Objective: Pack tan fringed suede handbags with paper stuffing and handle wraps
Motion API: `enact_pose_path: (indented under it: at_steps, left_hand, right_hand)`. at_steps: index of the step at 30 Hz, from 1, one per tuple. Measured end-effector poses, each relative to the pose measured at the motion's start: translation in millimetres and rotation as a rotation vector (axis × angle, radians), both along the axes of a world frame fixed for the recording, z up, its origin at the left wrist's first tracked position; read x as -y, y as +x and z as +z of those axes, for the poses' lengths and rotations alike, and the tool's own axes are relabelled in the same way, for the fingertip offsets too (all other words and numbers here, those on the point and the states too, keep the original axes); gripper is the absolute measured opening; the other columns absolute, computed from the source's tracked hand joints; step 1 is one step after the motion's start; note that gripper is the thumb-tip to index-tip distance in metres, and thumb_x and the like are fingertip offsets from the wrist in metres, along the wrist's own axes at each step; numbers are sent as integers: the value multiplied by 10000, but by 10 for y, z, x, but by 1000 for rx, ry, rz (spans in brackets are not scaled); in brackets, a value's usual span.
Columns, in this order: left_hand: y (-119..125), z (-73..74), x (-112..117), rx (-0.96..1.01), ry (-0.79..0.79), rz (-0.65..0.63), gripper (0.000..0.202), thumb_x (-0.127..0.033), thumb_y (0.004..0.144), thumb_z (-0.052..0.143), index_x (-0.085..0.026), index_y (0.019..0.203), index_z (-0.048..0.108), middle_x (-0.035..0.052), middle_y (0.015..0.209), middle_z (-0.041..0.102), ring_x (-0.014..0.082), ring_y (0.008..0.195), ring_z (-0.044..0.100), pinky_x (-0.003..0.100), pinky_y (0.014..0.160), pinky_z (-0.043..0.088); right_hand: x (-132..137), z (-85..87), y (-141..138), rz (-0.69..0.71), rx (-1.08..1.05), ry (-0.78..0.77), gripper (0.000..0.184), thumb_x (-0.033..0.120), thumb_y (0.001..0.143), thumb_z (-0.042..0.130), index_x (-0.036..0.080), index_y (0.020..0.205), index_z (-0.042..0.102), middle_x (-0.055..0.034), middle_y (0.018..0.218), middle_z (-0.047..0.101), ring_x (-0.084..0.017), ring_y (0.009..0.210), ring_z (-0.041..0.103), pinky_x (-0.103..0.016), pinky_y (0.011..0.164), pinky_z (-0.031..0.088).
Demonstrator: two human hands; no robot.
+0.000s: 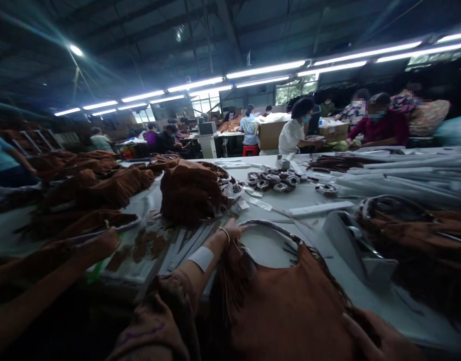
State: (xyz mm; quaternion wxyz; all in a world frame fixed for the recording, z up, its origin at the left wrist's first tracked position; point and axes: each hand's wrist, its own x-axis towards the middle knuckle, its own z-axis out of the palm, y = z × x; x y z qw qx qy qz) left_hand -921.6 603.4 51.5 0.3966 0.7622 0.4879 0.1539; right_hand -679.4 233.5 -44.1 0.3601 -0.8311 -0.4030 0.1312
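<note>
A brown fringed bag lies in front of me at the table's near edge. Its curved handle, partly wrapped in pale material, arches over the tabletop. My left hand, with a bracelet at the wrist, is closed around the left end of this handle. Down at the bag's right side, my right hand grips the edge, thumb on the front; its other fingers are mostly hidden and dark. Fringe hangs along both sides of the bag.
At left, a co-worker's hand holds another brown bag's strap. Stacked brown bags stand ahead, beside wrapped coils. A grey tape dispenser-like holder and more bags are at right. Several people sit beyond the table.
</note>
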Motion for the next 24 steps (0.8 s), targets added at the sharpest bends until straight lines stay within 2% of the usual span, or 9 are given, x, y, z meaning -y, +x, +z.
enact_pose_path:
  at_steps: [3,5,8,9,11,15,18,21,24]
  left_hand:
    - [-56,-157,215,-30,97,-114,584,-335,721,797,-174,1253,617,168,1350,588,334,1327,477,445,1125,334]
    - [-127,-191,364,-62,201,-365,511,-385,758,775,-239,1233,654,114,1340,613,298,1325,482,440,1164,276]
    - [-257,-180,534,-187,415,-784,444,-479,781,748,-265,1167,700,101,1210,688,319,1238,547,538,1167,223]
    - [-295,-168,564,-229,470,-850,456,-485,774,755,-253,1163,702,111,1181,697,331,1198,569,567,1159,216]
    - [-358,-143,583,-263,511,-861,452,-429,752,785,-221,1146,708,122,1137,706,322,1109,611,547,1131,275]
    - [-504,-115,495,-60,426,-725,195,-300,851,671,-187,995,739,83,982,725,218,934,653,328,915,477]
    - [-759,-107,327,85,339,-388,253,-370,912,591,-173,998,726,61,950,726,181,870,659,262,803,503]
    - [-1076,-78,94,-147,313,-1,252,-334,906,582,-158,1031,713,79,967,726,211,916,668,282,823,504]
    - [-1168,6,-89,-377,416,194,302,-260,841,642,-114,1102,687,158,1084,682,291,1081,627,360,942,466]
  right_hand:
    - [-128,233,58,-18,461,150,502,574,785,553,161,1012,726,-205,1204,666,-376,1093,647,-509,962,520]
    - [-305,425,-9,58,593,193,517,519,846,505,119,1111,698,-218,1337,577,-376,1203,576,-510,1030,465]
    - [-623,595,-220,276,574,103,432,429,883,504,160,1166,691,-164,1366,583,-327,1257,538,-475,1066,435]
    - [-716,605,-292,347,543,46,399,409,879,520,181,1152,701,-147,1338,611,-316,1244,548,-468,1061,439]
    - [-844,573,-398,463,487,-68,336,387,868,550,219,1100,727,-118,1288,652,-307,1203,574,-472,1040,448]
    - [-856,429,-408,490,449,-128,298,381,861,578,252,1073,742,-99,1294,658,-311,1199,583,-486,1034,443]
    - [-766,355,-323,470,428,-102,321,376,857,586,240,1104,739,-100,1301,660,-310,1236,570,-476,1053,439]
    - [-752,386,-270,493,427,-116,334,373,853,586,231,1117,732,-106,1300,659,-312,1241,567,-478,1060,437]
    - [-875,532,-305,540,436,-143,305,340,871,557,227,1103,720,-106,1266,667,-293,1201,583,-468,1046,442]
